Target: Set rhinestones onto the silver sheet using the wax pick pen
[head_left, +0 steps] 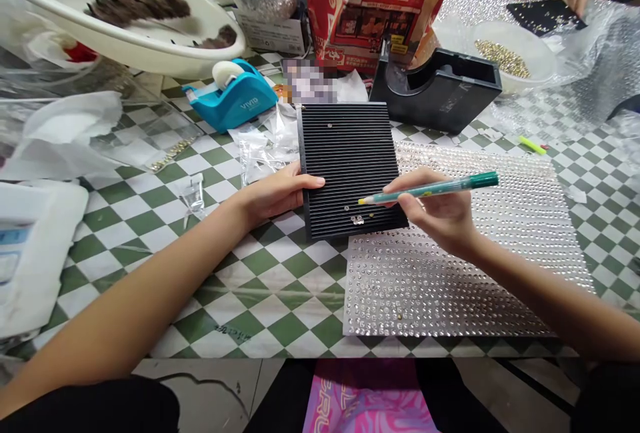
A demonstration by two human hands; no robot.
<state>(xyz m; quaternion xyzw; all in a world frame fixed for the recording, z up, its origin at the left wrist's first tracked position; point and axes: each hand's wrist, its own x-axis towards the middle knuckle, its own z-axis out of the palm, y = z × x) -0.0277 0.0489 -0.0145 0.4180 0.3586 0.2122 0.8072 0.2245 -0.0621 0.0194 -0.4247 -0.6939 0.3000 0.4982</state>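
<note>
While the left hand (273,194) lies flat, its grip open with the fingers together on the left edge of a black ridged tray (350,153), the right hand (434,214) has its grip closed around a slim green picker pen (430,188), whose yellow tip hovers near loose rhinestones (357,220) in the grooves. The tray looks stiff and fairly light, best steadied by its rim; the tiny faceted stones would likely slide easily. It sits on the green-and-white checkered desk (270,300), overlapping a glittering rhinestone sheet (470,286).
</note>
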